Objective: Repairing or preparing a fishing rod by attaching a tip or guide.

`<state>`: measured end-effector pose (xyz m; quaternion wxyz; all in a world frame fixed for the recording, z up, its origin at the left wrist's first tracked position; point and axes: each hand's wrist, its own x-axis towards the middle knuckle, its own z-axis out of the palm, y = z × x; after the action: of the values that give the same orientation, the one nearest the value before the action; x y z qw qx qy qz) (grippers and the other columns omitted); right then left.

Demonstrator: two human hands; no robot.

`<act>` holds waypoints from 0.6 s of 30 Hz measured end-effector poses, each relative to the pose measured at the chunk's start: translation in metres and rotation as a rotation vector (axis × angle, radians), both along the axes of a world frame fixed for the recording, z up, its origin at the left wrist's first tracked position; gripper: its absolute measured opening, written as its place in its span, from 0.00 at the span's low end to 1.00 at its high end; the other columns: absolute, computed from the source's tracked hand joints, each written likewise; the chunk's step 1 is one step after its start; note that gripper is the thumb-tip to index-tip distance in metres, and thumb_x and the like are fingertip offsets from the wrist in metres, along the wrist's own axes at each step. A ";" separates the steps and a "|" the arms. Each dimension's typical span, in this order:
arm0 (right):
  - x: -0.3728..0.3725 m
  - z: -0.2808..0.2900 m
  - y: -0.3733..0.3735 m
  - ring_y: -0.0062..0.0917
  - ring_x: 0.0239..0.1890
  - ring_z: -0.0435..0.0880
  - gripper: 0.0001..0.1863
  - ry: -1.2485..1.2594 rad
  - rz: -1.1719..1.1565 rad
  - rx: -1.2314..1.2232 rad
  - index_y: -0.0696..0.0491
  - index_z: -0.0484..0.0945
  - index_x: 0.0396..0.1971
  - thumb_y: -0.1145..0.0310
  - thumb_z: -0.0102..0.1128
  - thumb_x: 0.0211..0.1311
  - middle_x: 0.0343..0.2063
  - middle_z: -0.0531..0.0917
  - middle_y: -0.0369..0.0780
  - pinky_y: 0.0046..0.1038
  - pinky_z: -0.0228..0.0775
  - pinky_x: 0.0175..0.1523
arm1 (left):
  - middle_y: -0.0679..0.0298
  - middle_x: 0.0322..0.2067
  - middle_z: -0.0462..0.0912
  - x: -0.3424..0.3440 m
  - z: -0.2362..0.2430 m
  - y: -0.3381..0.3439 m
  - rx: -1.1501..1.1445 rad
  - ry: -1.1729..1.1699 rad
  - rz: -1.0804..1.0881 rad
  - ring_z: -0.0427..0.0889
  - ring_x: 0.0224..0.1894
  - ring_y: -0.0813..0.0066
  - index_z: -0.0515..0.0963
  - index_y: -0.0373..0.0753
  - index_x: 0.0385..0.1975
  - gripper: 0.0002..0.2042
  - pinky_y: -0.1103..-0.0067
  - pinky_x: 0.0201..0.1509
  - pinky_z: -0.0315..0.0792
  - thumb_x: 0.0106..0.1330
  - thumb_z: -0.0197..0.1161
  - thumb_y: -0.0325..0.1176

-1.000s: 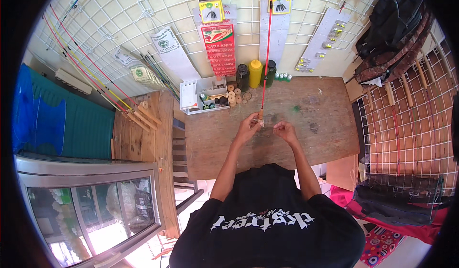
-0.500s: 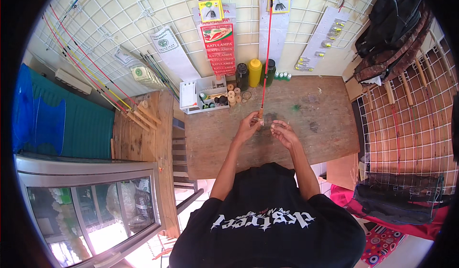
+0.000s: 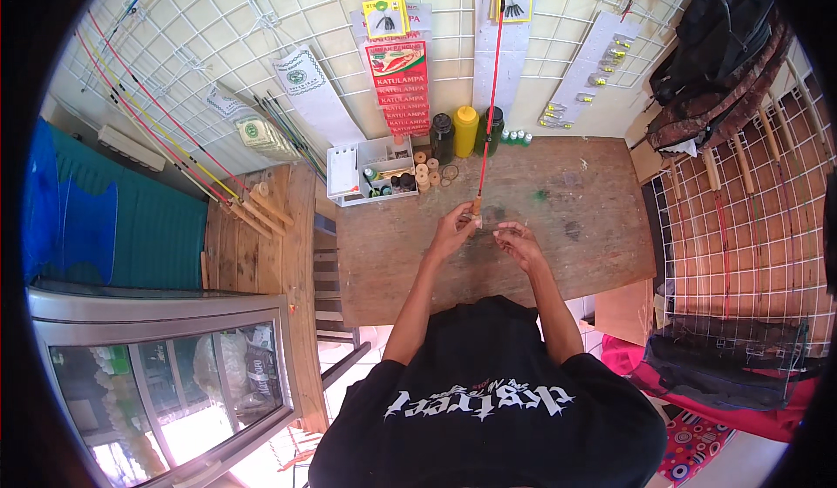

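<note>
A thin red fishing rod (image 3: 490,87) stands nearly upright over the wooden table (image 3: 593,218), its cork butt end low by my hands. My left hand (image 3: 455,229) grips that butt end. My right hand (image 3: 518,240) is just to the right of it, fingers pinched together near the rod's base; what they pinch is too small to see. Both hands hover above the middle of the table.
A white compartment box (image 3: 370,170) with small spools, three bottles (image 3: 466,131) and a few rings sit at the table's back. A wire grid wall (image 3: 261,17) holds packets and several rods. A glass-front cabinet (image 3: 174,383) stands at lower left, bags (image 3: 715,61) at upper right.
My right hand has moved a little left, closer to the rod's butt end. The left hand and rod have stayed almost still.
</note>
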<state>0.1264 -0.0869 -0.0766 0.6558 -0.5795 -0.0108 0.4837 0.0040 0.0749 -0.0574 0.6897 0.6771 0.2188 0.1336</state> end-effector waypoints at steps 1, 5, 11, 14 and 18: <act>0.001 0.000 0.000 0.19 0.27 0.78 0.15 0.008 -0.003 0.002 0.55 0.74 0.40 0.77 0.65 0.51 0.27 0.80 0.37 0.20 0.69 0.31 | 0.61 0.38 0.79 0.000 0.001 0.000 -0.001 0.000 -0.001 0.77 0.37 0.78 0.69 0.34 0.54 0.22 0.81 0.42 0.72 0.60 0.64 0.32; 0.002 -0.002 -0.001 0.20 0.27 0.78 0.13 0.030 0.020 0.030 0.54 0.74 0.40 0.78 0.62 0.54 0.28 0.80 0.37 0.20 0.70 0.32 | 0.61 0.39 0.79 0.001 -0.004 0.001 -0.016 0.005 -0.006 0.77 0.38 0.78 0.69 0.35 0.54 0.22 0.80 0.42 0.73 0.60 0.64 0.32; 0.001 0.000 0.001 0.20 0.27 0.78 0.13 -0.024 0.047 0.008 0.54 0.75 0.40 0.77 0.62 0.54 0.27 0.80 0.36 0.20 0.70 0.32 | 0.64 0.31 0.78 0.001 -0.009 -0.001 0.029 -0.095 0.034 0.75 0.30 0.82 0.71 0.37 0.53 0.20 0.83 0.32 0.72 0.60 0.64 0.30; 0.001 0.006 0.004 0.20 0.24 0.77 0.11 0.021 0.024 0.018 0.54 0.75 0.39 0.75 0.62 0.56 0.25 0.79 0.35 0.21 0.70 0.31 | 0.63 0.36 0.78 0.001 -0.005 0.000 0.017 -0.053 0.010 0.76 0.34 0.81 0.70 0.36 0.53 0.21 0.82 0.37 0.72 0.60 0.63 0.30; 0.001 0.011 0.004 0.23 0.25 0.80 0.09 0.110 0.026 0.094 0.53 0.75 0.37 0.72 0.61 0.57 0.24 0.78 0.34 0.22 0.71 0.31 | 0.61 0.40 0.78 0.000 0.000 0.000 -0.022 -0.013 -0.007 0.76 0.38 0.79 0.69 0.34 0.53 0.21 0.81 0.42 0.72 0.60 0.63 0.30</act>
<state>0.1272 -0.0829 -0.0659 0.6754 -0.5205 -0.0048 0.5225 0.0044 0.0747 -0.0572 0.6991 0.6693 0.2137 0.1331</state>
